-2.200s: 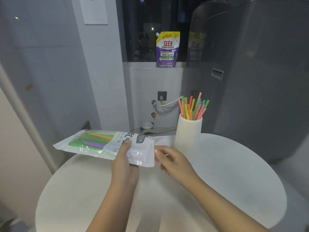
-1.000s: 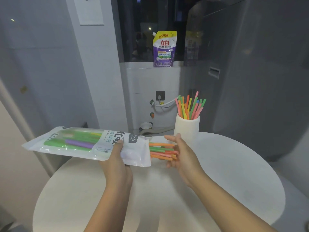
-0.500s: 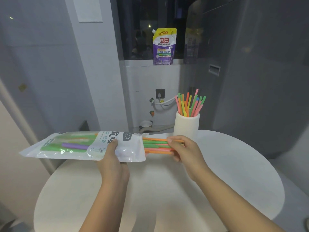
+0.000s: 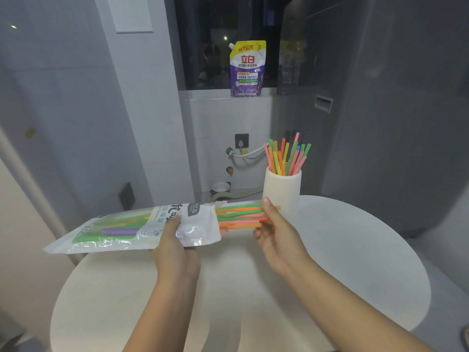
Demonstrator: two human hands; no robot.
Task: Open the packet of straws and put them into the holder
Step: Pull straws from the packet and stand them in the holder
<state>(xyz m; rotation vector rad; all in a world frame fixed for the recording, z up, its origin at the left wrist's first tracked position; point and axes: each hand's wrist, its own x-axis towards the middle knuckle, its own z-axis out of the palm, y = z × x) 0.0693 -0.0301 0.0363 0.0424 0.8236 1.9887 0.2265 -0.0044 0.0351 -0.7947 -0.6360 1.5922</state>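
A loose bundle of straws [image 4: 239, 216] is pinched near its free end by the right hand [image 4: 275, 232], thumb above and curled fingers beneath; the grip is narrow and closed round the bundle, presumably so that several straws can be drawn out together rather than singly; the packet [image 4: 132, 228] is clamped near its open mouth by the left hand [image 4: 177, 240], thumb [image 4: 173, 221] pressed on the printed face and fingers hidden beneath, so that the film is braced against the pull; the packet is held roughly level above the left edge of the tabletop [image 4: 355, 262], its sealed end projecting beyond that edge; green and purple straws can be seen inside it; the holder [image 4: 282, 193] stands upright at the far edge of the tabletop, just behind the right hand, already loaded with coloured straws and within easy reach of the bundle. Compared with the frame half a second before, a slightly greater length of the bundle is exposed beyond the mouth; against the earliest frame, in which no straws protruded and the right hand was empty, the extraction is judged well under way.
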